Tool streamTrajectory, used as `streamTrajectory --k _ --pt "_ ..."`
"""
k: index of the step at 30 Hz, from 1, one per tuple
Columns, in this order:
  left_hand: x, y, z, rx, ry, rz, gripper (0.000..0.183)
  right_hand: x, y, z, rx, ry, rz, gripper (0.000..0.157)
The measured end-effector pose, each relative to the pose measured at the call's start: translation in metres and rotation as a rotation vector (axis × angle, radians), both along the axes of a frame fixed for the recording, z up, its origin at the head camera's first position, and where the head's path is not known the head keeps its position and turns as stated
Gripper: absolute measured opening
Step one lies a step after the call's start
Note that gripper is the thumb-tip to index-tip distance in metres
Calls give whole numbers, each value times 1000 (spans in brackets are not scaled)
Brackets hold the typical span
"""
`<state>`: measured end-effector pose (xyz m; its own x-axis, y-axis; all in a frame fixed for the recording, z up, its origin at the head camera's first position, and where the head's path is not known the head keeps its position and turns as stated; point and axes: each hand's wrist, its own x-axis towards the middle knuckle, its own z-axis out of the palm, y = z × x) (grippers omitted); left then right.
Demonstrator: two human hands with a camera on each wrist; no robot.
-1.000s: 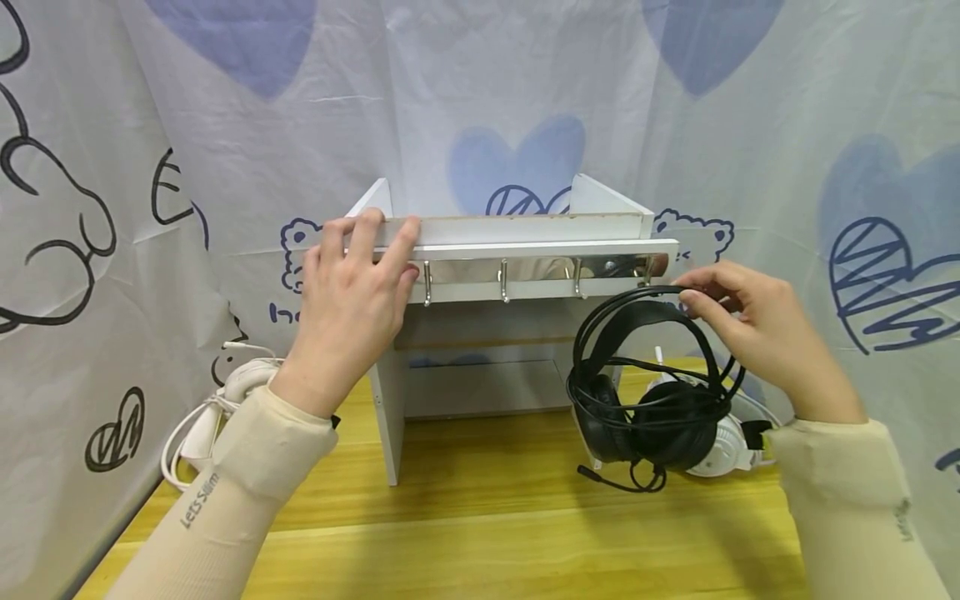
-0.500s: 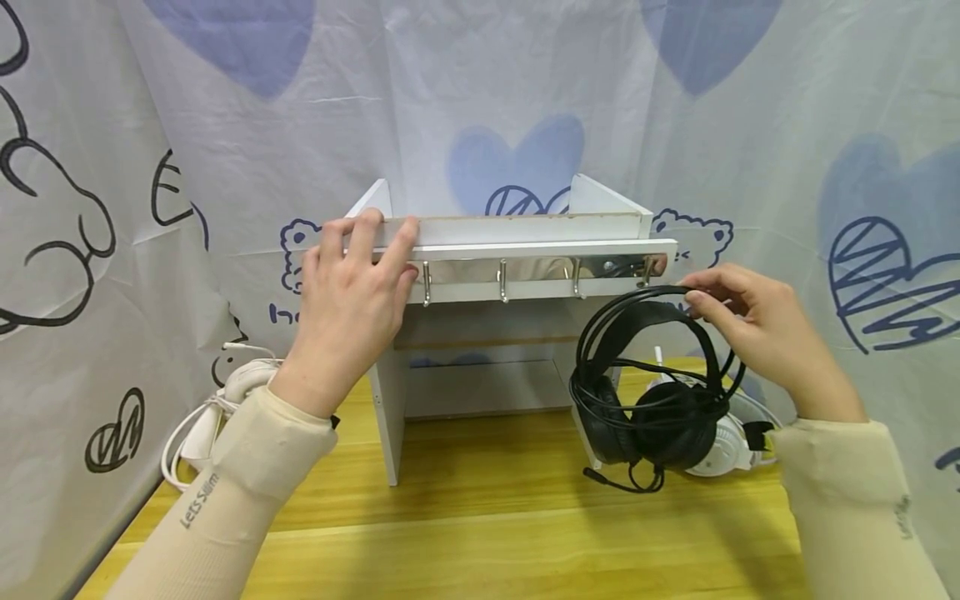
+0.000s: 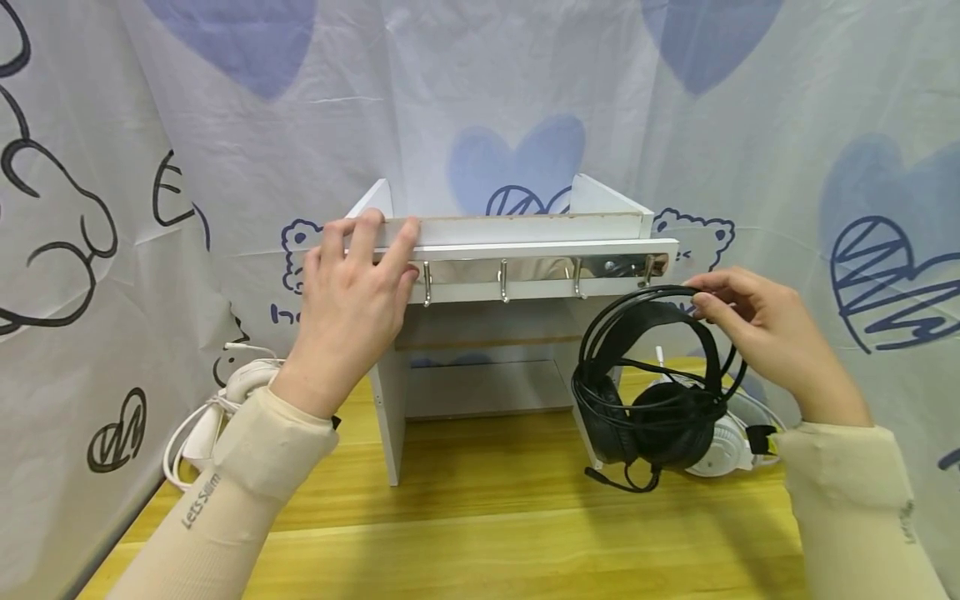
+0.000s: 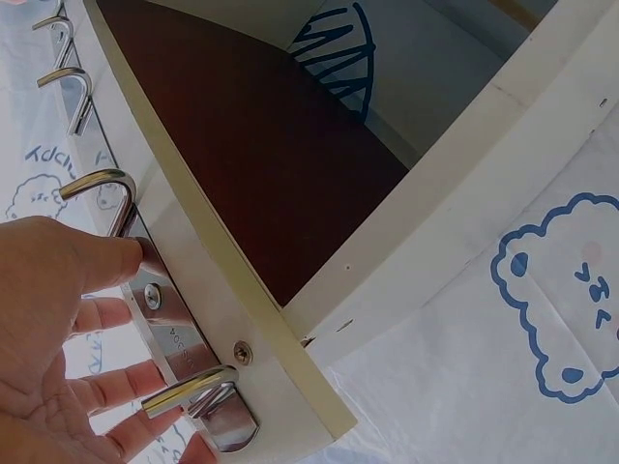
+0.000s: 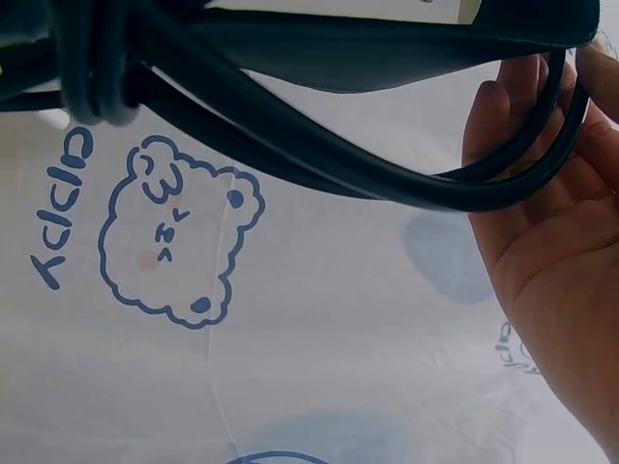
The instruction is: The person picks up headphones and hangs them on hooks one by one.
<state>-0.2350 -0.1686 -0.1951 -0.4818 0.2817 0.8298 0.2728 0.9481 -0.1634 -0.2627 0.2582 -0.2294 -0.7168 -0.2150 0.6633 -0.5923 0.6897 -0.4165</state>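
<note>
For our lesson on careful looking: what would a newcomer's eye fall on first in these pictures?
Probably the black headphones, held near the top by the right hand at the white shelf's right side. Next, perhaps, the shiny metal hooks along its front, with the left hand at their left end.

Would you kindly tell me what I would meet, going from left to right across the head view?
White corded item, left hand, the metal hook just beside it, another metal hook farther along, black headset, right hand.
</note>
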Motion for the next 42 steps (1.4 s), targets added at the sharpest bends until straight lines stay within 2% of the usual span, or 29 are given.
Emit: streamTrajectory --k 11,21,29,42 --pt "0 0 0 -1 2 3 47 -4 8 -4 -12 -66 59 28" --pt "0 0 -1 1 -3 3 47 -8 11 -11 -64 -105 98 30" --pt "0 0 -1 1 2 1 48 -7 13 -10 -75 -128 147 34" --pt "0 0 -1 -1 0 4 47 -6 16 -10 -83 -159 162 37"
